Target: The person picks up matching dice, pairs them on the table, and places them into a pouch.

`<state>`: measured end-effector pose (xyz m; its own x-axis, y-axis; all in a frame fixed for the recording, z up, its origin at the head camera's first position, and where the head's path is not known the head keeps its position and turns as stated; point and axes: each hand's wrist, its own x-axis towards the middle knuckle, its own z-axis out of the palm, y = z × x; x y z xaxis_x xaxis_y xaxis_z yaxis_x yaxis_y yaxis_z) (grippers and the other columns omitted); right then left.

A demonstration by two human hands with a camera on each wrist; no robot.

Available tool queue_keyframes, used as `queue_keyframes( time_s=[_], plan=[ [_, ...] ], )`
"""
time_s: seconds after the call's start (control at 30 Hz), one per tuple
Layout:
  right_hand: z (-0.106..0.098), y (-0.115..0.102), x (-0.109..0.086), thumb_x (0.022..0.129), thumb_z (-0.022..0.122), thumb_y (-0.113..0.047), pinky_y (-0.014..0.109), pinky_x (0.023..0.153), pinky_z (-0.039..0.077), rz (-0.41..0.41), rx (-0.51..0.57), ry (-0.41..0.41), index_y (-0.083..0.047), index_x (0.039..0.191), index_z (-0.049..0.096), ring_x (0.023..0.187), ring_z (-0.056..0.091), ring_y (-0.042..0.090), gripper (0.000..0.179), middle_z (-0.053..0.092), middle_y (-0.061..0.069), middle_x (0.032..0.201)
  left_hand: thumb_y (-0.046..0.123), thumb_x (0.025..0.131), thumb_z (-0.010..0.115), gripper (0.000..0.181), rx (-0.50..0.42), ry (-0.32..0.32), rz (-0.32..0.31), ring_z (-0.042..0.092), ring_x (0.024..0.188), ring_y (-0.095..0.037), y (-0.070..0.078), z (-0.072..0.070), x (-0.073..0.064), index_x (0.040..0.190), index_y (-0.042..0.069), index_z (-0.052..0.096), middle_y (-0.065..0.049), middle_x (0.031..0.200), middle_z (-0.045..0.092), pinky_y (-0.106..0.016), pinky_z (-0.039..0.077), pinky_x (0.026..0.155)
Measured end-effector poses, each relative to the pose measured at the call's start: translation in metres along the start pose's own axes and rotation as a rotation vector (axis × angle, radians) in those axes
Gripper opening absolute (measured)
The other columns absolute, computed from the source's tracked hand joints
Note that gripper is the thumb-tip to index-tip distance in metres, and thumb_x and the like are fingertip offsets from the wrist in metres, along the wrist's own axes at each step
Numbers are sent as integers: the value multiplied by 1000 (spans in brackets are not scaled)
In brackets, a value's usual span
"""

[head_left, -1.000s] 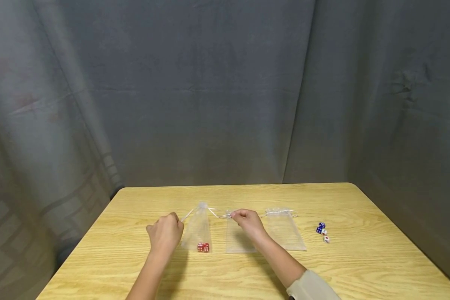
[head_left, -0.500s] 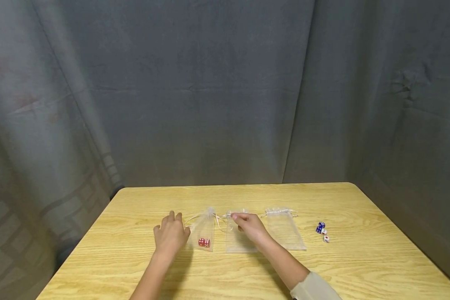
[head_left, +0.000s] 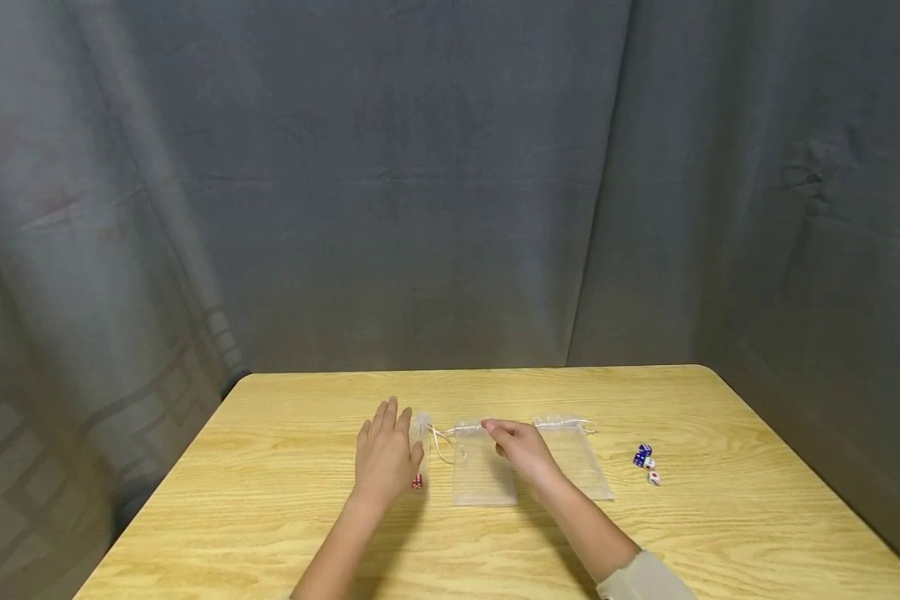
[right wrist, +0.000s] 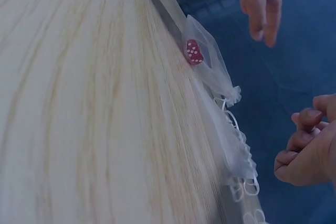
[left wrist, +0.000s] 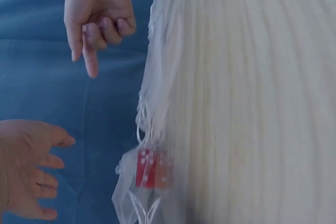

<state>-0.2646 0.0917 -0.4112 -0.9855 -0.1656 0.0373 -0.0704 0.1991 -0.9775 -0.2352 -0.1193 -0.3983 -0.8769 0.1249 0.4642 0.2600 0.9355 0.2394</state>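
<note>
My left hand [head_left: 385,458] is raised beside a sheer white drawstring pouch [head_left: 422,429], hiding much of it. Its fingers are extended, and the left wrist view shows them spread with nothing held. Red dice [left wrist: 149,169] show through the pouch's mesh, and its neck is gathered, with loose cords. A second sheer pouch [head_left: 483,479] lies flat in the middle, and over its upper right edge hovers my right hand [head_left: 523,450]. That hand's fingers bend loosely, the index finger straighter; no cord or pouch shows in its grasp in either wrist view.
A third sheer pouch [head_left: 581,458] lies flat right of the middle one. Farther right, blue dice [head_left: 642,455] and white dice [head_left: 652,477] sit in a small cluster on the wooden table [head_left: 720,533]. Grey curtains [head_left: 420,208] hang behind the table.
My left hand has let go of the left pouch's cord, spread its fingers and moved right over that pouch. The pouch has shifted slightly right. My right hand has released its cord and moved slightly right.
</note>
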Motion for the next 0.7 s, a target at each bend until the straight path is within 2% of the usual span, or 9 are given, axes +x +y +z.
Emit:
queue_keyframes(
  time_s=[0.03, 0.1, 0.23, 0.33, 0.43, 0.7],
  plan=[
    [-1, 0, -1, 96, 49, -23, 51, 96, 35, 1, 2, 1, 3, 122, 57, 107, 49, 32, 37, 56, 17, 121, 18, 82, 68, 50, -7, 7, 16, 33, 127, -40, 4, 2, 2, 122, -6, 54, -28, 136, 39, -58, 28, 98],
    [-3, 0, -2, 96, 49, -22, 50, 95, 36, 3, -1, 13, 3, 121, 58, 92, 48, 29, 36, 58, 17, 104, 19, 82, 68, 51, -26, 11, 37, 32, 129, -39, 12, 4, 6, 123, -5, 53, -27, 138, 38, -57, 27, 99],
    [-7, 1, -3, 96, 48, -23, 51, 92, 37, 6, -16, 30, 2, 119, 59, 80, 44, 21, 36, 56, 9, 91, 20, 82, 68, 52, -57, -8, 52, 29, 131, -37, 26, 11, 11, 126, -3, 52, -25, 140, 36, -55, 24, 102],
    [-10, 1, -4, 96, 46, -23, 51, 91, 37, 9, -13, 33, 2, 118, 59, 70, 41, 17, 36, 50, 1, 73, 21, 83, 67, 52, -63, -22, 71, 29, 131, -36, 35, 17, 13, 126, -2, 52, -23, 140, 35, -55, 23, 102],
    [-12, 1, -4, 97, 45, -25, 51, 91, 36, 20, 4, 36, 2, 119, 59, 61, 35, 16, 37, 32, -1, 59, 23, 84, 66, 52, -78, -45, 93, 28, 132, -36, 42, 22, 15, 127, -1, 51, -23, 142, 34, -54, 22, 103],
    [-18, 0, -5, 97, 46, -27, 45, 82, 34, 39, 33, 81, 3, 118, 59, 63, 36, 18, 39, 39, 0, 64, 26, 85, 64, 54, -97, -122, 136, 24, 134, -34, 55, 36, 15, 130, 2, 50, -20, 145, 30, -51, 20, 105]
  ],
)
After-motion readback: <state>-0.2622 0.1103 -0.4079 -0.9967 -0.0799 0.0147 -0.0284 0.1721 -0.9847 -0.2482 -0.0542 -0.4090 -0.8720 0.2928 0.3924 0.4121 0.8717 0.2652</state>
